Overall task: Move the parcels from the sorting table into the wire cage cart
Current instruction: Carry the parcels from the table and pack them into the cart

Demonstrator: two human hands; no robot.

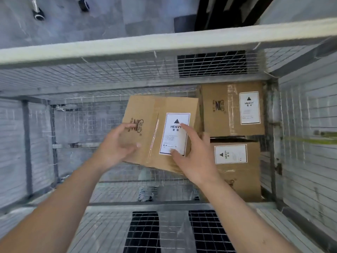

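I'm looking straight down into the wire cage cart (273, 143), with both arms reaching in over its near rail. The parcel in hand (158, 132) is a cardboard box with a white HEAVY label (175, 134) on top, tilted, its near edge raised off the mesh floor (113, 190). My left hand (116, 145) sits at the box's 8 o'clock corner with fingers spread and curled, the thumb over the top face; I can't tell how much of the underside it carries. My right hand (189, 154) lies at 4 o'clock, the grip loose, fingers splayed across the label rather than wrapped round an edge. Neither hand looks truly clamped.

Two more parcels are already in: the far box (224, 110) at 2 o'clock and the near box (237, 172) at 4 o'clock, both against the right wall.

My worry is weight. With such loose hold, a heavy box could drop and thump the mesh, or slide right and jam against the far box, which it already touches or nearly touches. Fingers under the lower edge could get pinched between cardboard and wire.
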